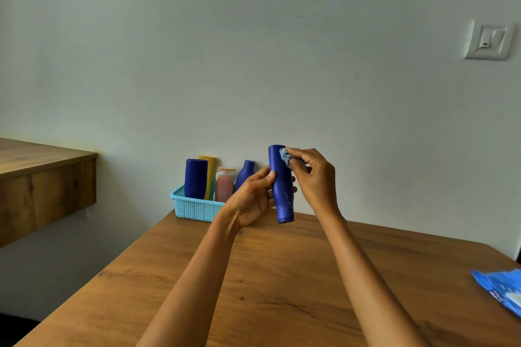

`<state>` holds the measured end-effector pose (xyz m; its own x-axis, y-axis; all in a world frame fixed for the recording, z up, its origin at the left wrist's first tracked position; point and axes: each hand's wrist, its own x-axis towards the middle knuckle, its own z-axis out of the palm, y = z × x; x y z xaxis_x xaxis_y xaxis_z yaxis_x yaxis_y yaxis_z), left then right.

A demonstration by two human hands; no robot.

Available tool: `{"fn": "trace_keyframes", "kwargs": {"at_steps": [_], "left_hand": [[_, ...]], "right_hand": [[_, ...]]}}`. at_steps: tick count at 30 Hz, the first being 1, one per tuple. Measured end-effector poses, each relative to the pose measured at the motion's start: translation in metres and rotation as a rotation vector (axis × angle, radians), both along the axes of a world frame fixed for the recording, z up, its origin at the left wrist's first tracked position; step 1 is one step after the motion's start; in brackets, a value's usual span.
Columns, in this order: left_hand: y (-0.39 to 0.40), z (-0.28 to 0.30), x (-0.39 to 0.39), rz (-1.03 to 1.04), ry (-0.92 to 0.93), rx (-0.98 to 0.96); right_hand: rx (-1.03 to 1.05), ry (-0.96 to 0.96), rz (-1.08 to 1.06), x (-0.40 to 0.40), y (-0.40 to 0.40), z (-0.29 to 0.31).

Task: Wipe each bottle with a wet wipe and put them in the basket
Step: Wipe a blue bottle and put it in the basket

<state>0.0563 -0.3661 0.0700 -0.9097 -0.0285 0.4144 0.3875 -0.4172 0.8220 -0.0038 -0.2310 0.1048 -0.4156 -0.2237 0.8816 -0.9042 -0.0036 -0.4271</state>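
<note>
Two bare forearms reach up from the bottom edge over the wooden worktop (282, 276), and at the far right edge a blue wipes pack (500, 289) lies flat, partly cut off. Up at the hands now — the left hand (249, 200) has the blue bottle (280, 186) lifted clear of the worktop, thumb curled across the near side at mid-body and fingertips just peeking out on the far side, so the grip wraps the bottle's middle with both ends free. The bottle stands nearly upright, long axis vertical with a slight lean, its top tipped a little left; the narrower cap end points down, the broad flat end points up. The right hand (315, 177) is pinching a bunched wet wipe (286, 159) between thumb and fingers, pressing it against the upper right side of the bottle, above the left hand's hold. Behind the hands, against the wall, sits the light blue basket (194, 207) at the worktop's far end — four bottles stand in it: a dark blue bottle (195, 179), a yellow bottle (210, 175) behind that, a pink bottle (224, 186) with a white top, and another blue bottle (244, 175) partly hidden by the left hand. A white wall switch (487, 40) is high on the right, and a wooden shelf (42, 175) juts in from the left.
</note>
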Motion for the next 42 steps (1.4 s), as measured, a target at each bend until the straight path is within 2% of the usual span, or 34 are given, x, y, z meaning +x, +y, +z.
{"fn": "trace_keyframes", "kwargs": {"at_steps": [4, 7, 11, 16, 21, 24, 27, 33, 36, 39, 42], "left_hand": [[-0.001, 0.003, -0.002, 0.076, 0.025, 0.101], [-0.007, 0.002, -0.001, 0.121, 0.039, 0.181], [-0.008, 0.003, 0.001, 0.128, 0.032, 0.202], [0.000, 0.007, 0.002, 0.102, 0.017, 0.161], [-0.008, 0.007, 0.005, 0.236, 0.050, 0.264], [-0.012, 0.004, 0.008, 0.293, 0.052, 0.315], [-0.014, 0.006, 0.011, 0.293, 0.055, 0.359], [-0.016, 0.006, 0.013, 0.277, 0.089, 0.393], [-0.022, 0.005, 0.012, 0.315, 0.120, 0.396], [-0.027, 0.002, 0.012, 0.342, 0.124, 0.399], [-0.026, 0.002, 0.011, 0.323, 0.086, 0.351]], "right_hand": [[0.115, 0.092, 0.008, 0.006, -0.005, 0.000], [0.215, 0.052, 0.038, 0.006, -0.007, -0.005], [0.161, -0.001, -0.023, -0.003, -0.005, -0.009], [0.103, 0.066, -0.035, 0.000, -0.006, -0.009], [0.251, 0.141, 0.078, 0.009, -0.014, -0.009], [0.311, 0.067, 0.057, 0.002, -0.012, -0.011], [0.277, -0.015, 0.067, 0.000, -0.010, -0.014], [0.263, 0.089, -0.071, 0.005, -0.016, -0.015], [0.309, 0.153, 0.026, 0.009, -0.018, -0.014], [0.340, 0.103, 0.105, 0.007, -0.018, -0.014], [0.259, 0.002, 0.057, 0.002, -0.017, -0.017]]}}
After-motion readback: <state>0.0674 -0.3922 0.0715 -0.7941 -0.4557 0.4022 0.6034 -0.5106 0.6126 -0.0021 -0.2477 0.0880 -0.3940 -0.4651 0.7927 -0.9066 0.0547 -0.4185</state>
